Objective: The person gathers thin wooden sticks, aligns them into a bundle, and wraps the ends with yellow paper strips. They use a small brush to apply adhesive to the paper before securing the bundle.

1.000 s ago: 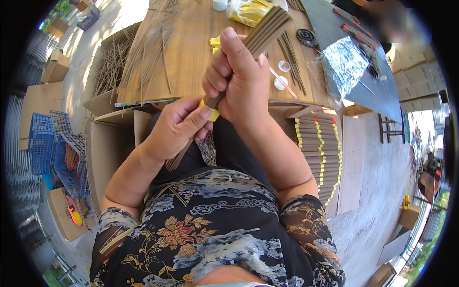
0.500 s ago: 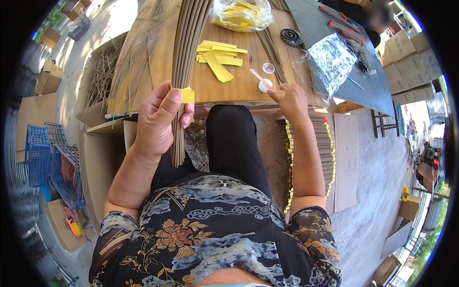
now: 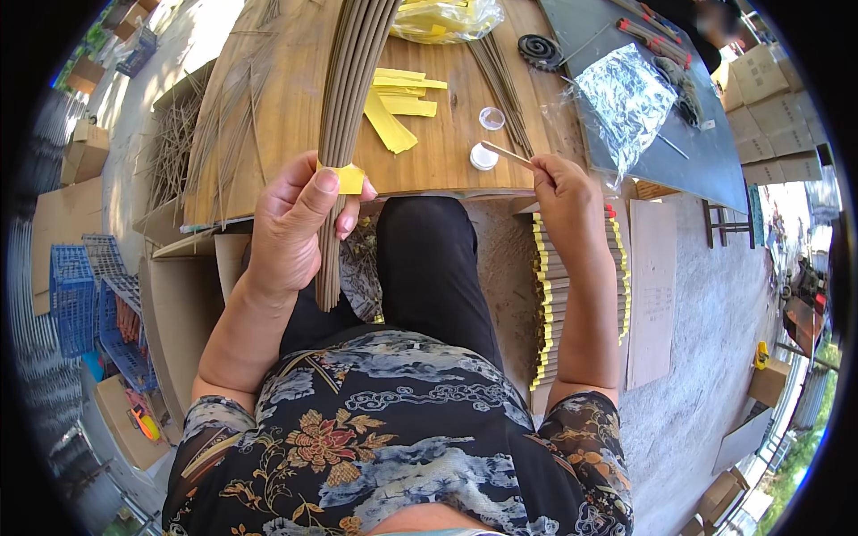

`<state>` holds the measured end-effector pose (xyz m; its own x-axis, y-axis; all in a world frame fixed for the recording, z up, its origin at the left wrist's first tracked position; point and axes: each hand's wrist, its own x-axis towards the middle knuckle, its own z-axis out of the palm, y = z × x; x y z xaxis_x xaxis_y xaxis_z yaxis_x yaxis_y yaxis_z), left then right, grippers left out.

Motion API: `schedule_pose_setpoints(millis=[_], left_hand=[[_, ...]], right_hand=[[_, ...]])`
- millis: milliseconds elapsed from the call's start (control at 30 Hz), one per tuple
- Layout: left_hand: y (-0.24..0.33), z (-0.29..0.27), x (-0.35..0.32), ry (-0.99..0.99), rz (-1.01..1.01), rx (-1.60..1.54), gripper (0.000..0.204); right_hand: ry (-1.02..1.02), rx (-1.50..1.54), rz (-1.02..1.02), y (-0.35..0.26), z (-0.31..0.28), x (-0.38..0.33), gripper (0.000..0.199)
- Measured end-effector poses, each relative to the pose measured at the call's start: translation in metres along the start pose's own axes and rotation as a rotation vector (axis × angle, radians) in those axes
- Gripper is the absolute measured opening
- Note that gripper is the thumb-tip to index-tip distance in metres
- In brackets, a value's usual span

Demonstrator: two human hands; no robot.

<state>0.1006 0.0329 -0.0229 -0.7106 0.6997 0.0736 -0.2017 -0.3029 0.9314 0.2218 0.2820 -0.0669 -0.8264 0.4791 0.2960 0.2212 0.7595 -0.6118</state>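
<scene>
Outdoor incense workshop, wooden worktable (image 3: 447,161), stacked stick bundles (image 3: 550,304), cardboard boxes (image 3: 769,76)

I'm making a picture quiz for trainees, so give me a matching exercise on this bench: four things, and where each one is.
Things:
1. bundle of sticks
2. flat wooden stick
3. yellow paper strips
4. blue crate

Places:
A. on the floor, far left
B. in the right hand
C. in the left hand
D. loose on the wooden table

Pairs: 1-C, 2-B, 3-D, 4-A

My bundle of sticks (image 3: 344,107) is grey-brown, its paper band (image 3: 350,179) yellow. Yellow strips (image 3: 398,103) lie mid-desk (image 3: 268,116), tan wood. My blouse (image 3: 357,447) is black, floral-patterned.
</scene>
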Motion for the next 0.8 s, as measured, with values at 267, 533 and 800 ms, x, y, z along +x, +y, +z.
schedule_pose_setpoints(millis=[267, 533, 800], left_hand=[[-0.005, -0.005, 0.0, -0.013, -0.044, -0.03, 0.022], [-0.003, -0.006, 0.001, -0.021, -0.039, -0.033, 0.022], [-0.001, -0.01, 0.004, -0.006, -0.014, -0.018, 0.023]], right_hand=[[0.001, -0.21, -0.16, -0.002, 0.017, 0.013, 0.009], [-0.019, -0.223, -0.067, -0.004, 0.012, 0.013, 0.01], [0.012, -0.111, 0.139, -0.001, 0.007, 0.01, 0.012]])
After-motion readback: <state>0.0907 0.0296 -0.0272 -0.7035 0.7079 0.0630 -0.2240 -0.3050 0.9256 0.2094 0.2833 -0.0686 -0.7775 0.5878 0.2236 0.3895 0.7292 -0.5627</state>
